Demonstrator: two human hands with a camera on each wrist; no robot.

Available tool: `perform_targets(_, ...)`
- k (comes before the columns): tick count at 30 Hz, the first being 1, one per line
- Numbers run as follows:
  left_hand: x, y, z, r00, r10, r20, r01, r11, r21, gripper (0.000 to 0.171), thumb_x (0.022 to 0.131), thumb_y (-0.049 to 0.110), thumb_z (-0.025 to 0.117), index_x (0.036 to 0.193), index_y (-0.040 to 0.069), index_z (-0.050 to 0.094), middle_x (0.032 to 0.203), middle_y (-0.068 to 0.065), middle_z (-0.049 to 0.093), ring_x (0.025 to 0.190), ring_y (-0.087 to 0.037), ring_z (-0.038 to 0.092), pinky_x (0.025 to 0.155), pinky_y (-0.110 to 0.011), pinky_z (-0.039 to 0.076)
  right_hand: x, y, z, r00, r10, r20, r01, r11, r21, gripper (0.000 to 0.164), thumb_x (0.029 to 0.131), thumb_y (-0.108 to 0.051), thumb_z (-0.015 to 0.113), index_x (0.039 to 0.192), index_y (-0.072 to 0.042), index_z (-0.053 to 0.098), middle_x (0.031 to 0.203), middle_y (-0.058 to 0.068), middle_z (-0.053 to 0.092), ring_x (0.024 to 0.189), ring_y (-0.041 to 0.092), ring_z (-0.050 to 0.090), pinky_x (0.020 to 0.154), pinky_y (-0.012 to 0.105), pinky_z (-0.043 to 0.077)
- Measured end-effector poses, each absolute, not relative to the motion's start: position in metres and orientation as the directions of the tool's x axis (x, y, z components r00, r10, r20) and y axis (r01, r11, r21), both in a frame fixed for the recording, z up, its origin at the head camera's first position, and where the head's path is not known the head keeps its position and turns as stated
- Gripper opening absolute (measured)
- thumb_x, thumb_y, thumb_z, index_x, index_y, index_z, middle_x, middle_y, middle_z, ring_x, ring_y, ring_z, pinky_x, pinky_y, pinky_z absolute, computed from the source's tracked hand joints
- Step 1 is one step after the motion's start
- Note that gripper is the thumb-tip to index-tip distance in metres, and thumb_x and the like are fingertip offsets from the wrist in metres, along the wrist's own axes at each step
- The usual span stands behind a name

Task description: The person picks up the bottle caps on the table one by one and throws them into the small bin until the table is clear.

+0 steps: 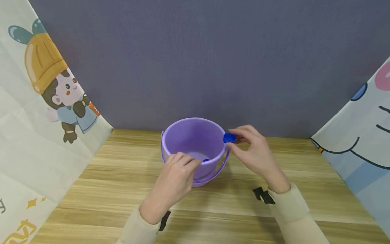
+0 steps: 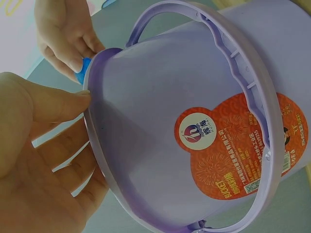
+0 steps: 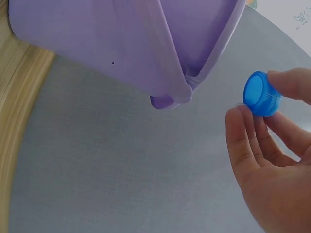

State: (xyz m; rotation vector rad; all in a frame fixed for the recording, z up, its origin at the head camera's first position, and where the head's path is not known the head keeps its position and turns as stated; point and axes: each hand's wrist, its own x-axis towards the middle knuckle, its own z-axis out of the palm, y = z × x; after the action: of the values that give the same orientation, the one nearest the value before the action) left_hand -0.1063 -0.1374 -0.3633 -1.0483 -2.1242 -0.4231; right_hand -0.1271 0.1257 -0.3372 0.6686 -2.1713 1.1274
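A purple bucket stands upright on the wooden table, its handle hanging down on the near side. Over the near rim, my left hand holds the bucket's edge; the left wrist view shows the thumb at the rim and the other fingers partly behind it. My right hand pinches a blue bottle cap between thumb and fingertips, beside the right rim and apart from it in the right wrist view. Just inside the near rim, a small blue piece shows, mostly hidden.
A grey-blue panel rises behind the wooden table. Printed cartoon sheets flank it, one at the left and one at the right. The bucket's outside carries a red label.
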Motion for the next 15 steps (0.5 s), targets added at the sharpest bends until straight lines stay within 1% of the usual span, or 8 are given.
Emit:
perform_targets(6, -0.1066, -0.1361, -0.3633, -0.404, 0.552, 0.729, 0.791, 0.612, -0.024, 0.020, 0.087, 0.003, 0.071, 0.105, 0.010, 0.076, 0.102, 0.001, 0.073, 0.093, -0.020, 0.062, 0.081, -0.037, 0.049, -0.1309, 0.1226, -0.3354, -0.670, -0.182, 0.720, -0.683, 0.533, -0.500, 0.034, 0.081, 0.005, 0.081, 0.114, 0.005, 0.071, 0.107, 0.009, 0.065, 0.088, 0.017, 0.065, 0.083, 0.021, 0.056)
perform_targets(11, -0.1067, -0.1352, -0.3636, -0.401, 0.552, 0.731, 0.790, 0.612, -0.029, 0.020, 0.087, 0.003, 0.071, 0.105, 0.010, 0.076, 0.102, 0.001, 0.073, 0.092, -0.020, 0.063, 0.081, -0.036, 0.049, -0.1341, 0.1199, -0.3341, -0.662, -0.193, 0.724, -0.690, 0.535, -0.488, 0.034, 0.080, 0.004, 0.081, 0.113, 0.005, 0.071, 0.106, 0.009, 0.065, 0.087, 0.017, 0.066, 0.082, 0.020, 0.055)
perform_targets(15, -0.1064, -0.1346, -0.3636, -0.405, 0.554, 0.728, 0.788, 0.616, -0.031, 0.020, 0.088, 0.004, 0.071, 0.106, 0.011, 0.076, 0.103, 0.001, 0.073, 0.093, -0.020, 0.062, 0.081, -0.036, 0.049, -0.1366, 0.1180, -0.3337, -0.661, -0.209, 0.721, -0.693, 0.538, -0.480, 0.033, 0.081, 0.004, 0.080, 0.112, 0.005, 0.071, 0.105, 0.009, 0.065, 0.087, 0.018, 0.066, 0.081, 0.024, 0.056)
